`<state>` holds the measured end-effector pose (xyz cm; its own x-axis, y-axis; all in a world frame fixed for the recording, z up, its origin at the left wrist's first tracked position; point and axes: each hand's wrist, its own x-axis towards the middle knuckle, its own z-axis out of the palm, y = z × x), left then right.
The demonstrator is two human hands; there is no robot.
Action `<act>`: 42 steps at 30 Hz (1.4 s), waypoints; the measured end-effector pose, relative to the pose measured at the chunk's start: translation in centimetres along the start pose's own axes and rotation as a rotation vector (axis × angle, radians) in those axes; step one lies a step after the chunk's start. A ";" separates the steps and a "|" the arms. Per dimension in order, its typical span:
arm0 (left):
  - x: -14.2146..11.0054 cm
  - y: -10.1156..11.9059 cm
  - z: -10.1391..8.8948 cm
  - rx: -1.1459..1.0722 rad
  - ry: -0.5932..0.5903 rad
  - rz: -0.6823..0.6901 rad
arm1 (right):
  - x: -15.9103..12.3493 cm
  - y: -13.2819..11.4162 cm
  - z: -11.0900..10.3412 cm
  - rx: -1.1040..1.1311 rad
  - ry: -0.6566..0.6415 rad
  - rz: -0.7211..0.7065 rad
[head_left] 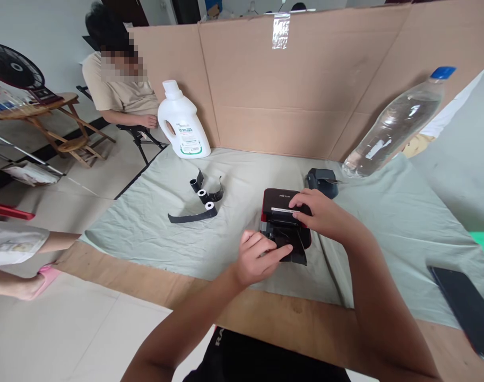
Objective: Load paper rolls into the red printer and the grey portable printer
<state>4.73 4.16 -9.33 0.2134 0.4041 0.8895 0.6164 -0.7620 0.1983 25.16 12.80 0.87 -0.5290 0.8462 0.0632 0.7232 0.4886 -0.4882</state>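
Head view shows one black-and-red device (282, 199) on the green-grey cloth (230, 244), near the front edge of the table, with both hands on it. Three rolls of black strip (206, 199) lie to its left, close together; the nearest has a long tail stretched leftward. One dark grey gadget (322, 183) sits just behind the right hand (319, 209), one white jug (184, 130) and one clear bottle (401, 122) with a blue cap stand by the single cardboard screen (274, 101), and one phone (463, 310) lies at far right. The left forearm slants up from the lower left; its hand (258, 257) has the index finger stretched over a black flap (299, 257) at the device's front, the others curled; whether it pinches anything, I cannot tell. From the lower right, the other arm bends inward at the elbow, its fingers reaching left over the device's top, forefinger and thumb parted; I cannot tell whether they grip. One co-worker (120, 90) sits beyond the left corner.
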 end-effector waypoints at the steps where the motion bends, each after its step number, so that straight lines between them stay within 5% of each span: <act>1: -0.2 -0.1 -0.1 -0.018 -0.007 0.016 | 0.0 0.1 0.2 -0.005 -0.015 -0.009; 5: -0.1 -0.1 -0.7 -0.125 -0.035 0.015 | -0.1 0.5 1.0 -0.023 -0.038 -0.036; 7: 0.2 -0.2 -0.8 -0.210 -0.056 -0.102 | -0.1 0.5 1.0 -0.015 -0.042 -0.038; 14: 1.5 -2.4 1.0 -0.519 -0.066 -1.133 | -0.6 1.0 0.9 0.063 -0.021 -0.025; 18: 2.3 -3.0 1.6 -0.818 -0.074 -1.421 | -1.5 2.4 3.7 0.211 0.259 0.193; 20: 2.6 -3.0 1.6 -0.899 -0.055 -1.473 | -2.0 3.2 5.7 0.443 0.336 0.316; 25: 2.6 -3.1 1.7 -0.984 -0.062 -1.483 | -2.6 4.2 9.4 1.017 0.252 0.342; 33: 2.7 -3.2 2.3 -0.977 -0.025 -1.420 | -3.0 4.1 9.0 1.103 0.237 0.390; 42: 2.1 -3.0 2.1 -1.024 -0.006 -1.407 | -3.2 3.8 10.8 1.118 0.332 0.301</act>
<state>4.90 8.36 -8.88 -0.0155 0.9839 -0.1782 -0.3708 0.1599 0.9149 24.77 9.63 -10.58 -0.1461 0.9884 -0.0418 -0.0733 -0.0530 -0.9959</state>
